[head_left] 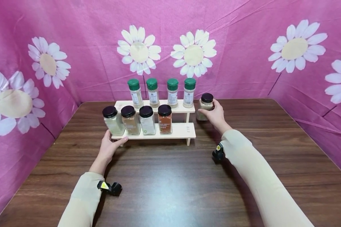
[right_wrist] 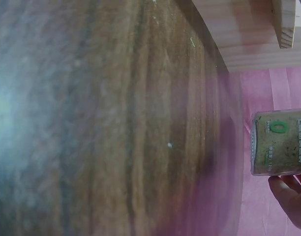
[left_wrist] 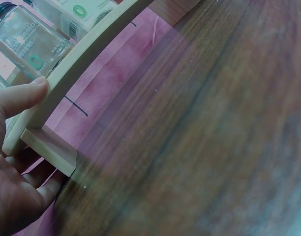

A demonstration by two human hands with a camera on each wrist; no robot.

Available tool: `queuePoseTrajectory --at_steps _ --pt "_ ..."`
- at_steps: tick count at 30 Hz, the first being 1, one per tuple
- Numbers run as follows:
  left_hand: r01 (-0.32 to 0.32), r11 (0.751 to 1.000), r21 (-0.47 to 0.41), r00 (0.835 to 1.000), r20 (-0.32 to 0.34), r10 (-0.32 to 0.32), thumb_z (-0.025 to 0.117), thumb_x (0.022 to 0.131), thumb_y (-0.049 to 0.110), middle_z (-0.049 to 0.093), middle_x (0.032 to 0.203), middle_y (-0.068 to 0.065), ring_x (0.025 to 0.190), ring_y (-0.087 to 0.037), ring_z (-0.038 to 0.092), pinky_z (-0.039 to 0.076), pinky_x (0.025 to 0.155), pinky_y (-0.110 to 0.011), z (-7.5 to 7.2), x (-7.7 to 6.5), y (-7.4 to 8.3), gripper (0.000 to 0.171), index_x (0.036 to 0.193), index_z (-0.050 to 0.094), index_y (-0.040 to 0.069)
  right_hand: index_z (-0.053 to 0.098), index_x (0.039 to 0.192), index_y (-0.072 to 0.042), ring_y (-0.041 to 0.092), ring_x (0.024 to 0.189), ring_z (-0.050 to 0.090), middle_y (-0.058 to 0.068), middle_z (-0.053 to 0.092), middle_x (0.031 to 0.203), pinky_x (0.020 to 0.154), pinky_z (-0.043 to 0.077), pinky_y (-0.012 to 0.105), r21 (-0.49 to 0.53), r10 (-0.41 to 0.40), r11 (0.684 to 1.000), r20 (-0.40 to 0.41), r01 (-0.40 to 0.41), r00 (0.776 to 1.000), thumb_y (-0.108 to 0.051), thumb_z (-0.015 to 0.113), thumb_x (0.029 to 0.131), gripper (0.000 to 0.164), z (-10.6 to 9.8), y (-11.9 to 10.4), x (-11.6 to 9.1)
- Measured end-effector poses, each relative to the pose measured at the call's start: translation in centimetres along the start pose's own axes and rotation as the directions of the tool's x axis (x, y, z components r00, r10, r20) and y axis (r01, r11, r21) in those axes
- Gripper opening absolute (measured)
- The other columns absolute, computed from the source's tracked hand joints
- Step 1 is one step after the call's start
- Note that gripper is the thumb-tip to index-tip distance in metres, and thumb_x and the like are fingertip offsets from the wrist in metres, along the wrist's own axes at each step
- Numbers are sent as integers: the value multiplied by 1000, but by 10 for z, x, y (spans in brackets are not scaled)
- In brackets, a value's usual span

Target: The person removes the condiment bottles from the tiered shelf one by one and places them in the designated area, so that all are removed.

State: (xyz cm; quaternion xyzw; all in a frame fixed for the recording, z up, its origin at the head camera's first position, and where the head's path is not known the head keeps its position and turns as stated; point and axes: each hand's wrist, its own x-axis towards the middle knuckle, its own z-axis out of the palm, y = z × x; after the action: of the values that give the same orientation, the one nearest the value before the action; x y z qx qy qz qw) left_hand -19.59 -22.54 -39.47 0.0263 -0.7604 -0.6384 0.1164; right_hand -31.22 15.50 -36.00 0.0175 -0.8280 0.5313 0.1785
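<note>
My right hand holds a square spice jar with a black lid, just right of the wooden two-step rack. In the right wrist view this jar shows a greenish-brown filling and a green ring on its label. At the rack's front left corner, my left hand grips the lower step, its thumb on the front edge and other fingers beneath. Nearest that hand stands a black-lidded jar with pale green contents. Beside it are a tan jar, a white jar and a red-orange jar.
Several round green-capped bottles stand along the upper step. The rack is on a brown wooden table. A pink cloth with white daisies hangs behind the table and at both sides.
</note>
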Motion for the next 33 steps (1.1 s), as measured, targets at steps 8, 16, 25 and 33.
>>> queuePoseTrajectory --at_steps 8,16,25,33 --pt "-3 1000 -2 1000 -1 3 67 73 2 46 111 -11 82 -8 46 39 63 -17 0 0 -1 58 121 34 -2 49 112 -2 22 95 46 13 54 105 84 34 35 -9 29 1000 10 -29 1000 -11 74 65 55 1 3 3" --pt "-4 1000 -1 1000 -7 4 67 72 2 47 108 -8 79 -7 46 40 60 -18 0 -1 -1 58 120 35 -1 48 115 -2 25 98 46 15 53 107 87 32 36 -33 42 999 3 -42 999 -13 74 65 57 4 7 5" --pt "1 1000 12 1000 -7 -1 68 72 4 48 106 -8 79 -7 47 40 61 -18 0 -2 -2 56 118 36 -1 48 115 -1 25 100 45 14 53 108 87 32 36 -55 69 996 31 -67 997 -15 74 65 58 9 10 8" --pt "-7 1000 -1 1000 -6 7 67 72 3 49 100 -3 72 -7 48 41 57 -21 1 0 -3 55 118 36 0 46 118 -3 27 102 44 14 52 110 89 30 36 -71 76 995 34 -74 997 -16 75 65 61 12 8 11"
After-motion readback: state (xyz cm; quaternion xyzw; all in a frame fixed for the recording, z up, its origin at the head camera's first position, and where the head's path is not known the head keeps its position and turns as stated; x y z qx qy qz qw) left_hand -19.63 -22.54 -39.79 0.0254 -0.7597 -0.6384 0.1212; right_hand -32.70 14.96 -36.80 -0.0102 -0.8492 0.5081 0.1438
